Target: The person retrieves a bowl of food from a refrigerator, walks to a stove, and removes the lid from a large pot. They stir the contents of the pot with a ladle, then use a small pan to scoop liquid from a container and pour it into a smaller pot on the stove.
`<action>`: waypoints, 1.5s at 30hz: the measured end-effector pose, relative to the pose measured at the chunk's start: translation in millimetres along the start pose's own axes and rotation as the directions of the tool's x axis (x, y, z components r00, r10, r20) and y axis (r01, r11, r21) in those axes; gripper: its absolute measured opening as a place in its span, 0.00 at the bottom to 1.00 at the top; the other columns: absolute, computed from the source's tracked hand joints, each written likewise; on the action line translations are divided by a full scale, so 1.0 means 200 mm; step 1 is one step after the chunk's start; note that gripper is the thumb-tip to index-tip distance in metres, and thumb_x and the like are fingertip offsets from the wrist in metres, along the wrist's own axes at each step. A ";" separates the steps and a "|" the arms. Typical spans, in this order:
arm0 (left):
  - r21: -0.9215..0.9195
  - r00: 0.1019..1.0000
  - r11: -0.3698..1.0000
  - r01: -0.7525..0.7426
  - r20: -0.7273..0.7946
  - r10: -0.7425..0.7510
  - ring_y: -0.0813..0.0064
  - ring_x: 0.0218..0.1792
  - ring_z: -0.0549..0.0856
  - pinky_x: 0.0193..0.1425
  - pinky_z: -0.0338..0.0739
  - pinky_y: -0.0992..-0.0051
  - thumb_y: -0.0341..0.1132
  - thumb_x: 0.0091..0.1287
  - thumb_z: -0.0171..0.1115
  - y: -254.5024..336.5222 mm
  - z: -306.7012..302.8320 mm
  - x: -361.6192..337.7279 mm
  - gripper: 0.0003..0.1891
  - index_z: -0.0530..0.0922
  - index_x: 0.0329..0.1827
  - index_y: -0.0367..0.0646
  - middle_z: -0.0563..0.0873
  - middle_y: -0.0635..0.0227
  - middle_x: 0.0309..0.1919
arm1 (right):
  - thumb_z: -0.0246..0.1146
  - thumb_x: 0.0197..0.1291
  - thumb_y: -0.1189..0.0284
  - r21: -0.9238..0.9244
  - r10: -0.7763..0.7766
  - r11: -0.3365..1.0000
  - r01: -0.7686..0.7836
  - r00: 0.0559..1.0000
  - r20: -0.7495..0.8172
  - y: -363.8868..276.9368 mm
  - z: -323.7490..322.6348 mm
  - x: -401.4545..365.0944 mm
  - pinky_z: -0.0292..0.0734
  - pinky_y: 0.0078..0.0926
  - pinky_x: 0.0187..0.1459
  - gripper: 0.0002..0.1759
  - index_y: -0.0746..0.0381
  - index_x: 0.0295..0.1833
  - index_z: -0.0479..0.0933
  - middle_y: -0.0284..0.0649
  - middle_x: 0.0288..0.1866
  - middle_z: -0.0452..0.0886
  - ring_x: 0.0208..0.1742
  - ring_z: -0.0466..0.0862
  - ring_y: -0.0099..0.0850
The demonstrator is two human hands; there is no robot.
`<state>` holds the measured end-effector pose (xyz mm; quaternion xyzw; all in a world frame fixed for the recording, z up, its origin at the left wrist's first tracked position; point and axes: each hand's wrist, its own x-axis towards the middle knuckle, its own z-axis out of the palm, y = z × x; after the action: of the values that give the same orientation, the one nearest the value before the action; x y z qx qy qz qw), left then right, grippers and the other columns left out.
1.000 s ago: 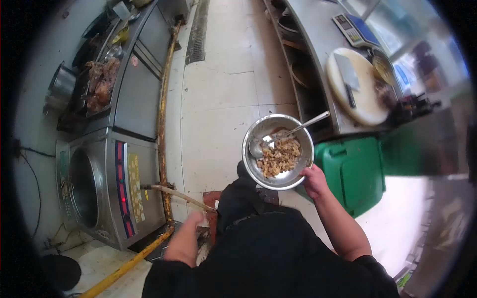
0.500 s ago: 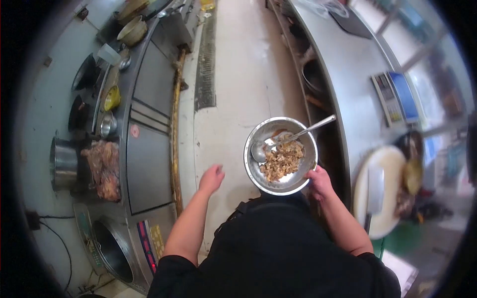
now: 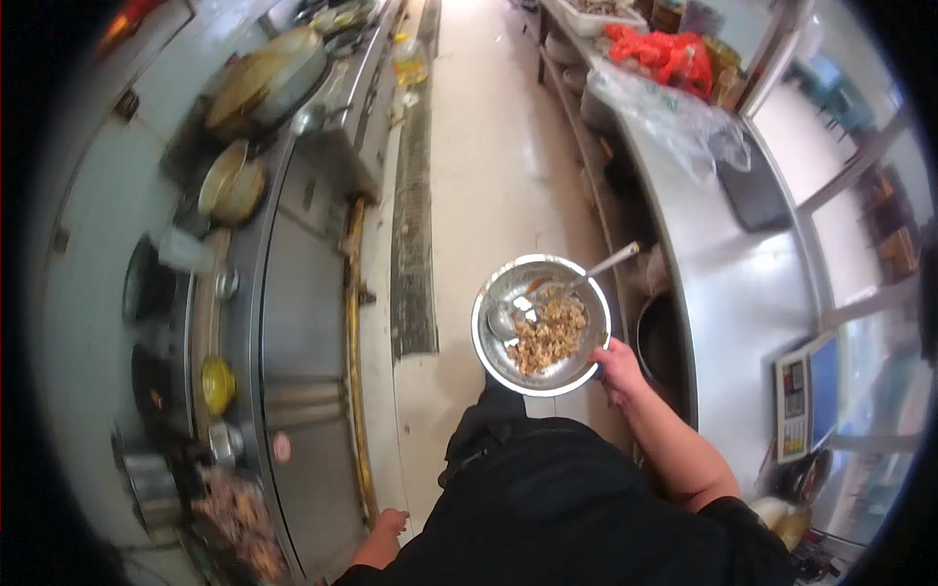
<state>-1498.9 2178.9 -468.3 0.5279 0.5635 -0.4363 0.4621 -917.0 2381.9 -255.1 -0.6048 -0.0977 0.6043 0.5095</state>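
Head view: our right hand (image 3: 618, 369) closes its fingers on the lower right rim of the steel bowl (image 3: 513, 281) at frame centre. Chopped food (image 3: 547, 334) and a ladle (image 3: 505, 318) lie inside. Our left hand (image 3: 389, 525) hangs at lower left beside the stove front (image 3: 293, 322); we cannot tell its finger state.

Narrow aisle: pale tile floor (image 3: 489, 146), drain grate (image 3: 415, 225) along steel range (image 3: 293, 322) left, steel counter (image 3: 743, 293) right, daylit windows (image 3: 860, 195) beyond.
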 end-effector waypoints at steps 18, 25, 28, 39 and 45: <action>-0.221 0.571 0.766 -0.603 -0.791 0.221 0.59 0.46 0.80 0.51 0.73 0.66 0.40 0.57 0.58 2.37 -4.21 0.48 0.20 0.73 0.51 0.41 0.81 0.54 0.44 | 0.53 0.48 0.83 0.159 0.019 0.987 0.005 0.989 -0.149 -1.60 0.29 2.49 0.80 0.32 0.36 0.11 0.68 0.40 0.73 0.43 0.36 0.79 0.33 0.82 0.34; 0.379 0.917 0.891 -0.248 -0.204 0.342 0.53 0.45 0.79 0.51 0.72 0.60 0.51 0.59 0.49 1.62 -4.19 0.95 0.21 0.80 0.41 0.44 0.82 0.54 0.40 | 0.54 0.47 0.82 0.094 0.017 0.996 -0.002 0.987 -0.159 -2.31 0.77 3.21 0.79 0.29 0.32 0.10 0.66 0.38 0.74 0.39 0.32 0.79 0.29 0.80 0.30; 0.505 0.962 0.851 -0.140 -0.133 0.237 0.55 0.39 0.81 0.43 0.75 0.60 0.48 0.60 0.48 1.42 -4.33 1.17 0.19 0.81 0.37 0.45 0.83 0.53 0.36 | 0.55 0.46 0.83 0.154 -0.013 0.987 0.046 0.978 -0.208 -2.51 0.75 3.49 0.78 0.28 0.31 0.12 0.64 0.39 0.75 0.37 0.32 0.79 0.28 0.80 0.28; 0.307 0.583 0.916 -0.258 -0.706 0.401 0.55 0.36 0.80 0.40 0.74 0.61 0.40 0.57 0.54 2.77 -7.36 1.35 0.14 0.77 0.32 0.35 0.81 0.50 0.33 | 0.52 0.45 0.83 0.471 0.041 0.668 0.576 0.604 -0.796 -2.50 0.41 3.73 0.74 0.36 0.47 0.19 0.65 0.48 0.68 0.42 0.45 0.74 0.47 0.76 0.37; -0.165 0.472 0.572 -0.804 -0.762 0.443 0.72 0.32 0.80 0.36 0.75 0.75 0.31 0.59 0.53 4.01 -8.50 1.16 0.14 0.73 0.46 0.32 0.81 0.60 0.32 | 0.49 0.47 0.80 0.488 0.324 0.444 0.752 0.373 -0.869 -2.49 0.32 3.83 0.76 0.44 0.49 0.22 0.65 0.52 0.64 0.46 0.51 0.72 0.50 0.76 0.40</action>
<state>-803.8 3938.0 -371.3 0.6755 0.5322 0.1493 0.4881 -531.0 3206.1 -357.8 -0.4509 0.4138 0.0406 0.7898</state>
